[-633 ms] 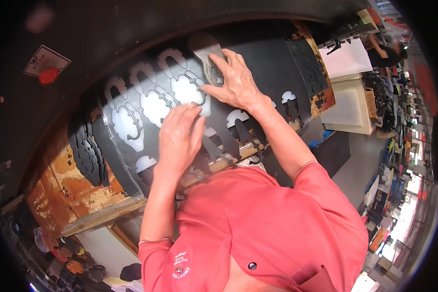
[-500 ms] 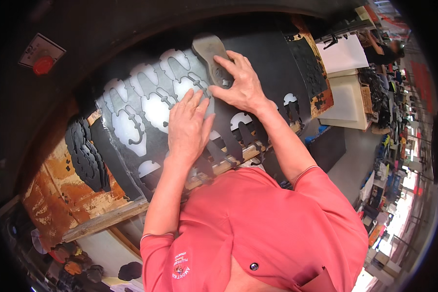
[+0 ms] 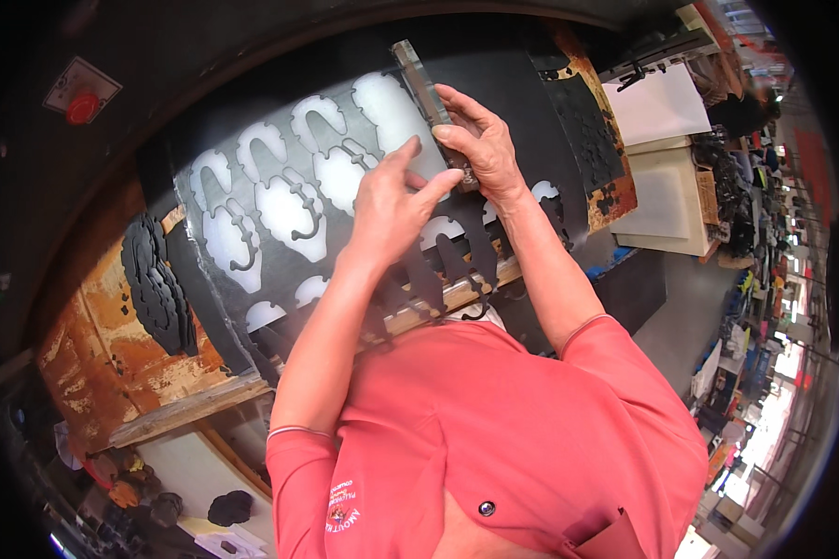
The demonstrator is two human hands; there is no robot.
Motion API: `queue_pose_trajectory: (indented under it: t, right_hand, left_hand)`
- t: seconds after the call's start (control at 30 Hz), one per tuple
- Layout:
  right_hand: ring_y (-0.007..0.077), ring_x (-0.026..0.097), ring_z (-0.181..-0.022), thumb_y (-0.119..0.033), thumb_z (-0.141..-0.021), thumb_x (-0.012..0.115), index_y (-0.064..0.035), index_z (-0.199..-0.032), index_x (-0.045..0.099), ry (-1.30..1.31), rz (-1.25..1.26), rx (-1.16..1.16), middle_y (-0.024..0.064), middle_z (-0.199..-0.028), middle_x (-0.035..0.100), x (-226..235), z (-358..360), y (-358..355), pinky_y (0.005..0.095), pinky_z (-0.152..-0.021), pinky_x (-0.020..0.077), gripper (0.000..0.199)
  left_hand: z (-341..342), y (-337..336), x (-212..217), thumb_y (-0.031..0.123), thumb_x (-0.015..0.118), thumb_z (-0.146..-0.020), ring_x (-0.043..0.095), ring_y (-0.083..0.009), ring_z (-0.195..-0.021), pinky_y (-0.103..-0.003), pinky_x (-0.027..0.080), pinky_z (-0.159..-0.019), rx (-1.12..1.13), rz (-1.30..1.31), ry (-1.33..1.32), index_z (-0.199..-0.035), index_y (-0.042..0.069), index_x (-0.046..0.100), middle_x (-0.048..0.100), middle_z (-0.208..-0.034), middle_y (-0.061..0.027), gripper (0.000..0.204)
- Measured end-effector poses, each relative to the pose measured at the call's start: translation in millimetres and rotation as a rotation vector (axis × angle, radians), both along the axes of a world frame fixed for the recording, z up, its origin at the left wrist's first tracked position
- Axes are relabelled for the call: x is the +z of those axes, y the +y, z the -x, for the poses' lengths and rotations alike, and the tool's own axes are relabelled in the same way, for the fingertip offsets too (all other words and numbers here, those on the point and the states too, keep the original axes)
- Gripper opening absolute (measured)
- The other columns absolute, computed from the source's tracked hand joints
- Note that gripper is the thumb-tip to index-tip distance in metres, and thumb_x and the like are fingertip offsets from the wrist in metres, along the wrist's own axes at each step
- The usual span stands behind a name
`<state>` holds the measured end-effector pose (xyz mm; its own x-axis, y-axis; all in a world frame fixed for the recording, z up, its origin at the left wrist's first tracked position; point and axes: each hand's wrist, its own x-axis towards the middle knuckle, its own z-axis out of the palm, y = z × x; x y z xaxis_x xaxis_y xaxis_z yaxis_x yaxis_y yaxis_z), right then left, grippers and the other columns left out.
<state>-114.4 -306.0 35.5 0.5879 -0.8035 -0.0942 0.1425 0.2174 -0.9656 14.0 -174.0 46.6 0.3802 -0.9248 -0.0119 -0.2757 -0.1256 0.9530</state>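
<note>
My right hand (image 3: 487, 154) grips a long metal cutting die (image 3: 420, 82), tipped up on its side so its narrow wall shows. Below and beside it lies a black sheet (image 3: 503, 79) with rows of sole-shaped cut-outs, through which a white surface (image 3: 379, 104) shows. Left of the die, my left hand (image 3: 384, 212) hovers low over the sheet with index finger and thumb spread. Its thumb tip is close to the die's lower end; whether they touch I cannot tell. Thin curved strips of sheet remain inside several cut-outs.
A stack of black cut pieces (image 3: 157, 289) sits on the worn wooden board (image 3: 112, 345) at the left. A wooden rail (image 3: 191, 410) runs along the near edge. The dark machine body, with a red button (image 3: 83, 107), hangs over the far side. Pale boxes (image 3: 662, 200) stand at right.
The die has gone from lying flat to standing tilted on its side in my right hand, baring a fresh sole-shaped cut-out. My left hand has moved right, towards the die.
</note>
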Motion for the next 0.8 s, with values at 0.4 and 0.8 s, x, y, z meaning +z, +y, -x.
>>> queue_pose_trajectory:
  t: [0.4, 0.8]
  right_hand:
    - [0.0149, 0.065, -0.116, -0.014, -0.090, 0.079, 0.0050, -0.148, 0.056, -0.141, -0.063, 0.005, 0.0099, -0.130, 0.068, -4.8, 2.3, -5.6, 0.0295, -0.102, 0.0518, 0.065]
    - [0.0168, 0.066, -0.115, -0.017, -0.086, 0.083, 0.0044, -0.145, 0.059, -0.146, -0.119, -0.002, 0.0113, -0.132, 0.068, -5.8, 4.5, -7.4, 0.0301, -0.103, 0.0518, 0.067]
  left_hand:
    - [10.5, -11.7, -16.5, 0.013, 0.073, -0.101, 0.070, -0.0135, -0.084, -0.031, 0.056, -0.077, -0.007, 0.156, 0.248, -0.128, 0.000, 0.074, 0.077, -0.103, -0.0104, 0.030]
    - [-13.5, 46.4, -19.0, 0.015, 0.065, -0.109, 0.055, -0.0030, -0.073, -0.021, 0.047, -0.066, 0.495, 0.072, 0.230, -0.110, -0.001, 0.076, 0.070, -0.086, 0.0015, 0.018]
